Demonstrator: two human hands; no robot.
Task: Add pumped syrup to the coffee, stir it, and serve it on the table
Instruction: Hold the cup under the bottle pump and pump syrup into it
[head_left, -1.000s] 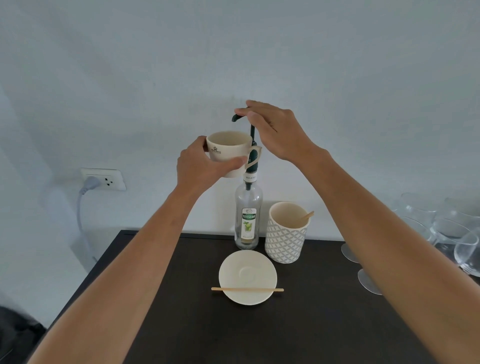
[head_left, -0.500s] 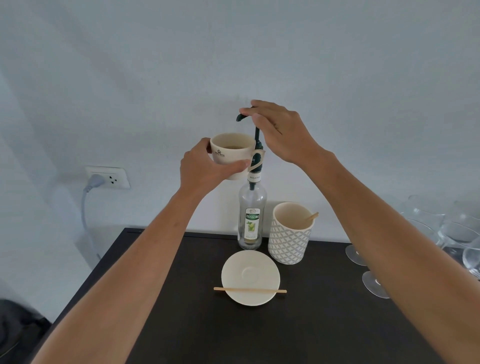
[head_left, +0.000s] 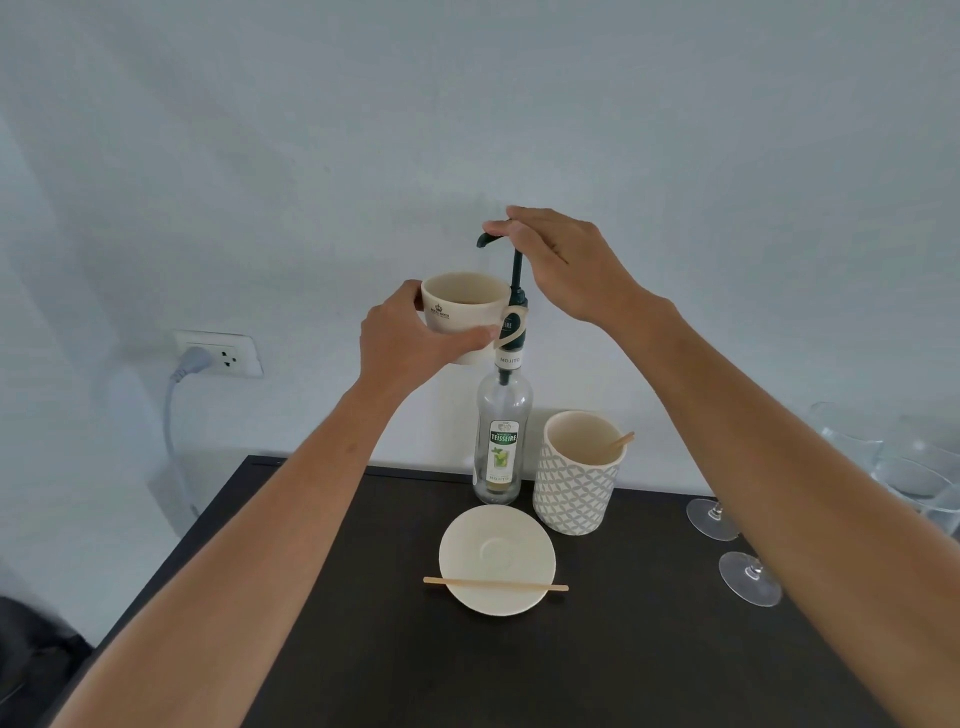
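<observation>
My left hand (head_left: 410, 343) holds a cream coffee cup (head_left: 462, 312) in the air, just below and left of the dark spout of the syrup pump (head_left: 485, 239). The pump tops a clear syrup bottle (head_left: 503, 447) standing at the back of the dark table (head_left: 623, 649). My right hand (head_left: 566, 265) lies over the pump head, fingers on top of it. A little dark liquid shows inside the cup. A cream saucer (head_left: 496, 551) sits in front of the bottle with a wooden stir stick (head_left: 496, 584) laid across its near edge.
A patterned white holder (head_left: 574, 488) with another wooden stick stands right of the bottle. Wine glasses (head_left: 748, 577) stand at the table's right side. A wall outlet (head_left: 223, 353) with a grey plug is at the left, beyond the table's left edge.
The pump stem shows slightly more length than a second ago and the cup sits a little lower under the spout. Both hands keep their holds.
</observation>
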